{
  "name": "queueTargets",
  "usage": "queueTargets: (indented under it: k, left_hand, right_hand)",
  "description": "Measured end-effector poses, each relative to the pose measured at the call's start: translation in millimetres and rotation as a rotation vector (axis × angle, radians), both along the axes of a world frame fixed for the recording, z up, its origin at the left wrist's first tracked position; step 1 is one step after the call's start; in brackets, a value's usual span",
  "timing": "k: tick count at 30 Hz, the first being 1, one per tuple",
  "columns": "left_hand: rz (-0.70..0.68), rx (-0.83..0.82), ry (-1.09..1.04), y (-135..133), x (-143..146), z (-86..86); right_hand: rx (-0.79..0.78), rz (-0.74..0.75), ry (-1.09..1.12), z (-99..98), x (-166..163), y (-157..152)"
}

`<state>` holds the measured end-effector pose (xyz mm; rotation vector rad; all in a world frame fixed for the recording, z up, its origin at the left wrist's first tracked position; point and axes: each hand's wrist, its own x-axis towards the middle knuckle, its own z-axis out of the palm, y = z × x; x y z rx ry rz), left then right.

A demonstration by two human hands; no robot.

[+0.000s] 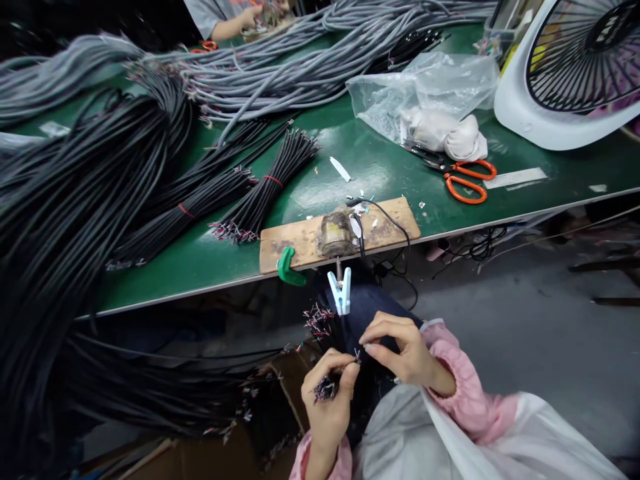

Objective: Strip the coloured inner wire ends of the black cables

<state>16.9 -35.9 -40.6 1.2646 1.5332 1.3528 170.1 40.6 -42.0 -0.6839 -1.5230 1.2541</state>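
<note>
My left hand [325, 407] is closed around a bundle of thin black cables [324, 389], whose stripped coloured ends poke out of the fist. Between its thumb and forefinger one cable end [357, 356] sticks up, with fine wires fanned out. Just to the right, my right hand [403, 347] has thumb and forefinger pinched together beside that end; what they hold, if anything, is too small to make out. Above the hands a light blue clothespin [340, 291] hangs on a metal shaft from a small grimy motor [336, 233]. More cable ends [319, 321] stand behind my left hand.
A green clamp [289, 268] grips the wooden board [293, 237] at the edge of the green table [320, 177]. Orange-handled scissors [467, 180], a plastic bag [425, 80] and a white fan [525, 120] lie right. Black cables [100, 180] and grey cables [300, 60] spread left and back, near another person's hand [250, 17].
</note>
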Motion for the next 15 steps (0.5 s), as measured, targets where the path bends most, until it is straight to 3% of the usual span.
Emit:
queueTargets:
  k: [9, 15]
  left_hand:
    - [-0.01, -0.16, -0.133, -4.3, -2.8, -1.1]
    - [0.031, -0.235, -0.211, -2.1, -0.3, 5.6]
  right_hand:
    - [0.0, 0.105, 0.081, 0.7, -6.2, -1.8]
    - [0.026, 0.101, 0.06, 2.8, -6.5, 0.6]
